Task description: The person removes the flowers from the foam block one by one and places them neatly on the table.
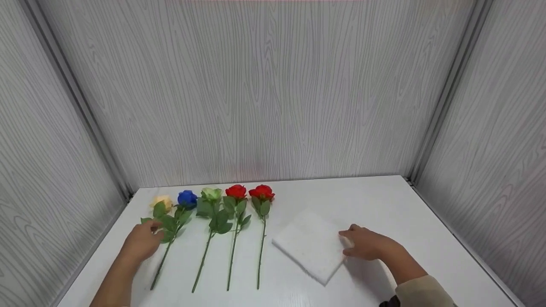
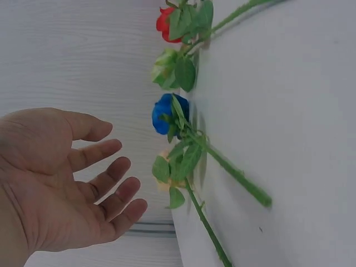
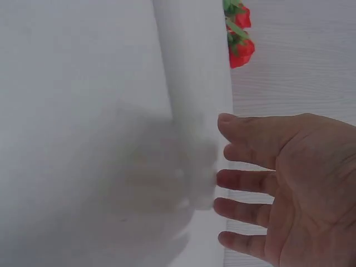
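In the head view my left hand hovers at the left beside the leaves of a pale peach rose and a blue rose. Its fingers are loosely bent, and the left wrist view shows nothing in the palm. To the right of these lie a pale green rose, a red rose and a second red rose, stems towards me. My right hand is at the right corner of a white, soft-looking sheet. Its fingers are spread and grip nothing; whether they touch the sheet I cannot tell.
The white table carries the flowers on its left half and the sheet right of centre. Grey wood-grain panels stand behind it and along both sides. A beige sleeve covers the right forearm.
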Action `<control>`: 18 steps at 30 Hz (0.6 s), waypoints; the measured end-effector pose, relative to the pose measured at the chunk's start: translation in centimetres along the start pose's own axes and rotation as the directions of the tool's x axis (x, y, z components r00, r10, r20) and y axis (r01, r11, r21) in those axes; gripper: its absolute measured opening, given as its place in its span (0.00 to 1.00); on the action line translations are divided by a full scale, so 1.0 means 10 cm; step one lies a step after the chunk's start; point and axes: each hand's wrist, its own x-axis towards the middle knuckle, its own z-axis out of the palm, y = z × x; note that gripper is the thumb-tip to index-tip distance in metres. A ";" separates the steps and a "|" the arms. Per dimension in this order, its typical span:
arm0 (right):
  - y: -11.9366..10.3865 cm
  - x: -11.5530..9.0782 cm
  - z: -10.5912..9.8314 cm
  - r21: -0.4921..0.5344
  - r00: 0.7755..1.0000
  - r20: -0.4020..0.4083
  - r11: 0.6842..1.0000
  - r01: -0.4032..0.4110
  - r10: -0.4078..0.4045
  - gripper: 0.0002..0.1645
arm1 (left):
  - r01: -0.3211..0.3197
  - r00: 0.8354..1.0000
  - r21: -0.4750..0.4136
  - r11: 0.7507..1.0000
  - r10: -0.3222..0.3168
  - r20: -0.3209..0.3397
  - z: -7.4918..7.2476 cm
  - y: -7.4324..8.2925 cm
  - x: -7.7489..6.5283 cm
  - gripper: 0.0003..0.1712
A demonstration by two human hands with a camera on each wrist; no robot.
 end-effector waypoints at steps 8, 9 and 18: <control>-0.09 -0.23 -0.34 0.018 0.994 -0.078 0.997 0.072 -0.071 0.40 | -0.132 0.988 -0.011 0.991 0.130 -0.084 0.25 0.59 -0.01 0.29; -0.10 -0.26 -0.38 0.009 0.992 -0.103 0.997 0.080 -0.079 0.40 | -0.144 0.985 -0.008 0.990 0.142 -0.099 0.28 0.67 -0.01 0.29; -0.17 -0.38 -0.47 -0.053 0.930 -0.360 0.997 0.051 -0.067 0.38 | -0.229 0.953 -0.001 0.973 0.224 -0.202 0.59 1.33 -0.06 0.32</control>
